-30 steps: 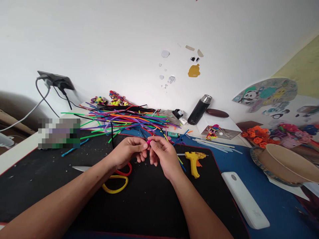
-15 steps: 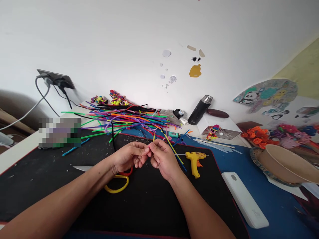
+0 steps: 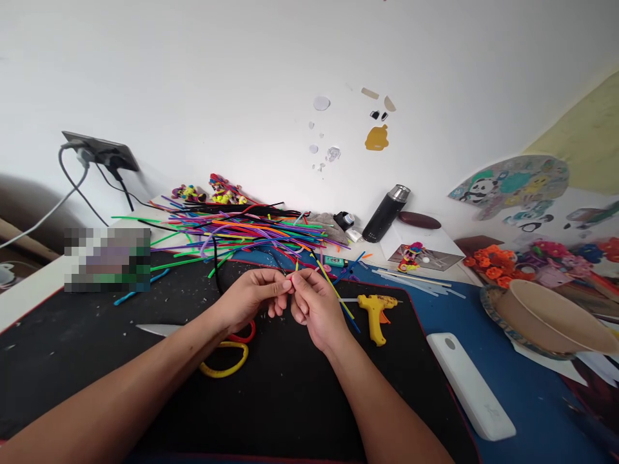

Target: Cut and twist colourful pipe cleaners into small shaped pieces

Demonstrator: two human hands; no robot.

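My left hand point(image 3: 251, 296) and my right hand point(image 3: 316, 306) meet above the black mat point(image 3: 97, 361), fingertips pinched together on a small pink piece point(image 3: 289, 281) that is mostly hidden by the fingers. Both hands are closed on it. Just behind them lies a big heap of colourful pipe cleaners point(image 3: 242, 232). Scissors with yellow and red handles point(image 3: 227, 354) lie on the mat under my left wrist. A yellow glue gun point(image 3: 374, 312) rests on the mat right of my right hand.
A white power bank point(image 3: 471, 386) lies on the blue surface at right. A brown bowl point(image 3: 546, 316), orange and pink craft flowers point(image 3: 493, 264), a black flask point(image 3: 384, 212), clear glue sticks point(image 3: 416, 280) and a wall socket with cables point(image 3: 99, 154) surround the mat.
The hands stay pinched together. The pink piece, clearly visible a second ago, is now almost hidden between the fingertips. The view has shifted slightly.
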